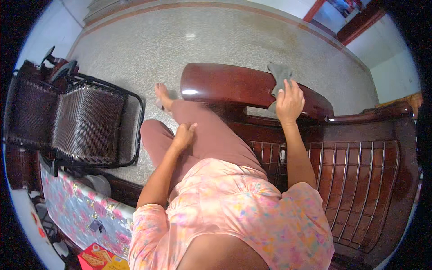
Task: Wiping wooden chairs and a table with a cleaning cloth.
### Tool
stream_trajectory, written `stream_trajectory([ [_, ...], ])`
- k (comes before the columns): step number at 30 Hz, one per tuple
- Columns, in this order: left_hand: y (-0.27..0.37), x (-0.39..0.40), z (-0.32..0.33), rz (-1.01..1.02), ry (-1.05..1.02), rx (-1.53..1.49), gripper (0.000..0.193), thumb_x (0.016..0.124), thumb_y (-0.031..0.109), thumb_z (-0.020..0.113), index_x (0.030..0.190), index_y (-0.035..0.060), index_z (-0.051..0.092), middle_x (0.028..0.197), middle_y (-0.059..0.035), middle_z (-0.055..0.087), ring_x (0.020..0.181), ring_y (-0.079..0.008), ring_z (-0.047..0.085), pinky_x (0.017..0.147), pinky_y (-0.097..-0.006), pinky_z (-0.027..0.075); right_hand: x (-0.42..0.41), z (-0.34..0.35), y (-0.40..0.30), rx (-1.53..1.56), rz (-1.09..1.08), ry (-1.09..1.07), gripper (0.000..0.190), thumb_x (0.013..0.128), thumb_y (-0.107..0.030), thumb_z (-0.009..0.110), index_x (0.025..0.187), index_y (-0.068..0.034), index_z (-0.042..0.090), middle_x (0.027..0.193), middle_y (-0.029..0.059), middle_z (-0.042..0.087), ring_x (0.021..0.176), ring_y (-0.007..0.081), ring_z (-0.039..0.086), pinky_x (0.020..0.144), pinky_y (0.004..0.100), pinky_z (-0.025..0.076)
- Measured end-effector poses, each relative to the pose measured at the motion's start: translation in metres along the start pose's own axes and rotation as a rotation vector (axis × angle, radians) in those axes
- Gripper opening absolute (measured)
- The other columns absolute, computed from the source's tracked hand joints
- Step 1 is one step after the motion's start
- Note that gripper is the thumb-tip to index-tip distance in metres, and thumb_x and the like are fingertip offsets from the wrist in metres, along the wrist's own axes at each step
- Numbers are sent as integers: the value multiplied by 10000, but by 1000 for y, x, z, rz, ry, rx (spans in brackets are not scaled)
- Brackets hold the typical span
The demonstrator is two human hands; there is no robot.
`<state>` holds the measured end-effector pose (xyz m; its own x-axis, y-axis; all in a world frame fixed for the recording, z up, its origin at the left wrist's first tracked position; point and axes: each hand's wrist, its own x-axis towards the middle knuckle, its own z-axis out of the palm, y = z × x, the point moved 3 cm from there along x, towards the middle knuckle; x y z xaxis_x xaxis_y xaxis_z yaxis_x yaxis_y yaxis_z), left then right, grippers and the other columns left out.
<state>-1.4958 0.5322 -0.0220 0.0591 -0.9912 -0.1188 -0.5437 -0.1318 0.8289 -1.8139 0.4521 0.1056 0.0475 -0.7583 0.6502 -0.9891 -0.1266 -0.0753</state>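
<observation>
My right hand reaches out to the wooden armrest of a bench, its fingers on a grey cloth. The cloth lies draped across the glossy top, one end past the far edge and another hanging down the near side. Part of it is hidden beneath the hand. My left hand rests with curled fingers on the reddish-brown trousers, near the knee. No object shows in it.
The slatted bench back with metal rods curves along the right. A black-framed folding chair stands left. Lower left is a table with a floral cover, bearing a small dark object and a red and yellow box. Speckled floor lies beyond.
</observation>
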Motion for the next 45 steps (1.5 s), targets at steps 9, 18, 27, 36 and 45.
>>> stream_trajectory([
  [9, 4, -31, 10, -62, -485, -188, 325, 819, 247, 508, 655, -32, 539, 545, -54, 484, 553, -127, 460, 516, -313, 385, 2, 2, 3, -11, 29, -33, 357, 772, -239, 470, 1077, -69, 547, 1152, 101, 482, 1027, 282, 450, 854, 402, 352],
  [18, 30, -79, 6, 70, -610, -298, 288, 794, 191, 487, 599, -20, 511, 531, -78, 479, 534, -152, 435, 536, -337, 361, 4, 7, 5, -40, 31, -43, 352, 786, -241, 455, 1092, -91, 543, 1175, 94, 470, 1036, 285, 450, 845, 416, 360],
  [27, 77, -113, -24, 172, -988, -453, 215, 831, 162, 482, 678, 28, 554, 647, 11, 521, 540, -63, 425, 454, -250, 349, 4, 11, 12, -85, 68, -55, 362, 799, -257, 427, 1109, -106, 538, 1198, 79, 458, 1044, 282, 446, 848, 421, 360],
  [36, 70, 7, -195, 128, 143, -729, 264, 809, 270, 500, 631, 75, 510, 516, 21, 434, 390, -54, 321, 354, -195, 205, 7, 9, 8, -86, 60, -39, 355, 781, -257, 461, 1090, -107, 551, 1183, 63, 467, 1035, 265, 453, 842, 412, 365],
  [45, 103, 86, -121, 64, -27, -343, 454, 814, 408, 488, 1063, 34, 558, 1009, -103, 561, 902, -195, 523, 728, -301, 427, 2, 9, 11, -86, 50, -30, 348, 786, -256, 451, 1091, -121, 548, 1183, 65, 467, 1030, 263, 461, 838, 409, 374],
])
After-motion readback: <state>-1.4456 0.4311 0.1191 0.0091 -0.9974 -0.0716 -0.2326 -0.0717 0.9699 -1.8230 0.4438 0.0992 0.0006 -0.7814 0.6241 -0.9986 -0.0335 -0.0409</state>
